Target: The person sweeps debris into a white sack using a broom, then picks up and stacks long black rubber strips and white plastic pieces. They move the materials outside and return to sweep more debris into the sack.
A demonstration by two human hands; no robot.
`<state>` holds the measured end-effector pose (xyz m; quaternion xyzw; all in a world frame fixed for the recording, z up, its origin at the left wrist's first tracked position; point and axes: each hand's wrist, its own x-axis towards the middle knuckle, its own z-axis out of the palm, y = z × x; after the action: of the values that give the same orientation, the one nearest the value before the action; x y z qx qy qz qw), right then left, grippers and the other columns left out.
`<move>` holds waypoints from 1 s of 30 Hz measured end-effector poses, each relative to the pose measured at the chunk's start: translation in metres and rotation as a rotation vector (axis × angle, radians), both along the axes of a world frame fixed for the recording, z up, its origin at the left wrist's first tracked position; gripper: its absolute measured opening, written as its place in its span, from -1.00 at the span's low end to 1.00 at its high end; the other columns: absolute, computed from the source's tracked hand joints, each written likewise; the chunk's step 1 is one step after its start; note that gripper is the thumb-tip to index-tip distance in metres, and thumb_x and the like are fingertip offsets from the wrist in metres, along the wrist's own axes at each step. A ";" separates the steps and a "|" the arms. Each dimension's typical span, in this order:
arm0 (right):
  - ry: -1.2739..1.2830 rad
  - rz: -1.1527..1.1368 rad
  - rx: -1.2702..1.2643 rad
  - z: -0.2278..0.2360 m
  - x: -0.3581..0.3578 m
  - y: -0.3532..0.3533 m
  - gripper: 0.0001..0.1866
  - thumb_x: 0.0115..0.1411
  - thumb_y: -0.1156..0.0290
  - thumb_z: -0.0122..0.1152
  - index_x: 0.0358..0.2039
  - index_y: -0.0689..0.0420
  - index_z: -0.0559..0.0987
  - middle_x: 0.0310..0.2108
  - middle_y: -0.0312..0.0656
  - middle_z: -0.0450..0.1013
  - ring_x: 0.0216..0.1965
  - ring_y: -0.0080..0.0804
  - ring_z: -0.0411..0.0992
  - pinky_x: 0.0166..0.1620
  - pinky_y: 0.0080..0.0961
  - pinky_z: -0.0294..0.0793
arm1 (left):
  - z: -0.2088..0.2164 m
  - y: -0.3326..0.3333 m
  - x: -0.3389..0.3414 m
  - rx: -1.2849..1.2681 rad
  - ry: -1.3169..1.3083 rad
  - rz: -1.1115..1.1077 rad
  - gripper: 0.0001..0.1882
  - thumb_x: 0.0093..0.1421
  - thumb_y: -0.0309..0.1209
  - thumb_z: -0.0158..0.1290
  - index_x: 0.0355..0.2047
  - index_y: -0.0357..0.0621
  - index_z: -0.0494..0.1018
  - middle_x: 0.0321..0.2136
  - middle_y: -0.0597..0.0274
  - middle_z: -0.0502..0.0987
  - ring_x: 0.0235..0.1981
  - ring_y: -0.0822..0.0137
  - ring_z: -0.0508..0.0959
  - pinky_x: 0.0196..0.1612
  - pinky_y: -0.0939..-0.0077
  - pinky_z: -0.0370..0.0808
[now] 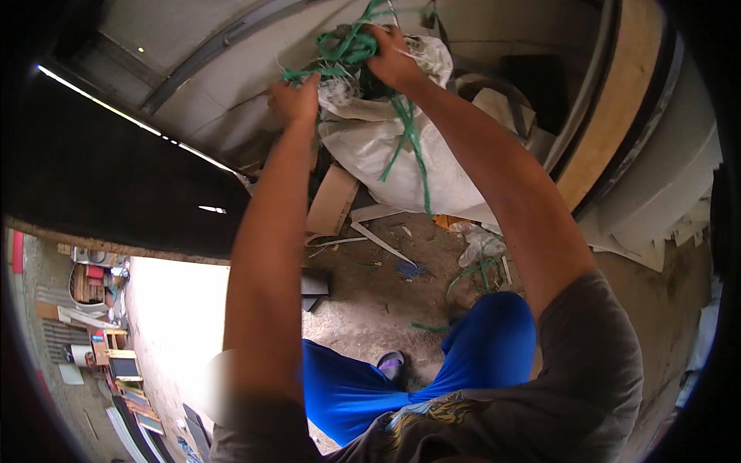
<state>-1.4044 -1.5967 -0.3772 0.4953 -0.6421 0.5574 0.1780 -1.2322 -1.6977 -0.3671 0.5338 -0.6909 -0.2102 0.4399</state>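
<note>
"Where's the green twine?"

"The green twine (347,49) is bunched at the upper left of the white sack's (394,158) mouth, with loose tails (410,143) hanging down the sack's front."

"And the hands?"

"The right hand (395,62) is at the sack's mouth, its grip seemingly curled around the bundle's right side. The left hand (295,100) is just left of the mouth, beside frayed strands, thumb up. Whether that grip pinches anything, I cannot tell; its fingers are mostly hidden."

"What worries you?"

"Snagging, mainly. The twine is looped on itself beside the sack's frayed rim, so a hard pull could tighten a knot or drag the rim along."

"Could the sack tip?"

"Possibly. It looks soft and slumped, so a sideways tug might topple it toward the cardboard box (333,201) at its lower left."

"Anything underfoot?"

"More green strands (478,274) lie on the floor (359,282) in front of the sack, near a clear plastic bag (477,245). A foot could catch in them, and the hanging tails might tangle with that litter if they dropped lower."
</note>
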 end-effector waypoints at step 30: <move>0.072 0.156 0.844 0.079 0.007 0.126 -0.41 0.13 0.15 0.28 0.10 0.26 0.50 0.02 0.14 0.47 0.01 0.04 0.48 0.11 -0.24 0.42 | 0.010 0.063 0.063 0.587 0.503 -0.568 -0.77 0.15 -0.46 0.14 -0.17 -0.21 0.46 -0.41 0.22 0.56 -0.56 0.41 0.54 -0.59 0.52 0.42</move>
<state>-1.3974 -1.4704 -0.2978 0.5907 -0.7680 0.2400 -0.0606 -1.1694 -1.6343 -0.3568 0.3581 -0.5932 -0.6308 0.3492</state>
